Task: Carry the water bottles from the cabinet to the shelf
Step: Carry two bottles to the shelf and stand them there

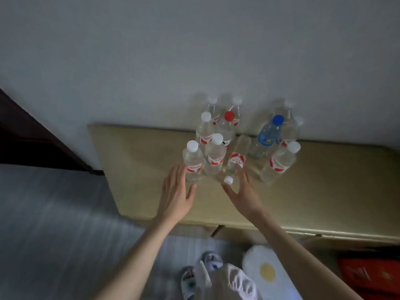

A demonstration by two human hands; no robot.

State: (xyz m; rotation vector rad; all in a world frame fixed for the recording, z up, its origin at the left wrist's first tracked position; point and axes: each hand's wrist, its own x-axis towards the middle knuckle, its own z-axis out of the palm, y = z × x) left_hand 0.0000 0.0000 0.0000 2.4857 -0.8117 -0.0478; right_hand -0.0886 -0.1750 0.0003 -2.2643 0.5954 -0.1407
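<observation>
Reaching over the near edge of the desk (pixel 134 169), both hands spread toward a cluster of water bottles standing against the far wall (pixel 194 50). On the left, the left hand (pixel 176 194) has its fingers straight and wide, their tips touching the nearest upright bottle (pixel 193 163), which has a white cap. Just right of it lies a tipped bottle (pixel 237 158), its cap pointing near. The right hand (pixel 243 192) is also wide, thumb beside that cap, fingers along the bottle's right side, holding nothing. Farther back stand a red-capped bottle (pixel 227 126) and, to the right, a blue bottle (pixel 267 137). Slippers (pixel 201 273) show on the floor (pixel 54 224) below.
</observation>
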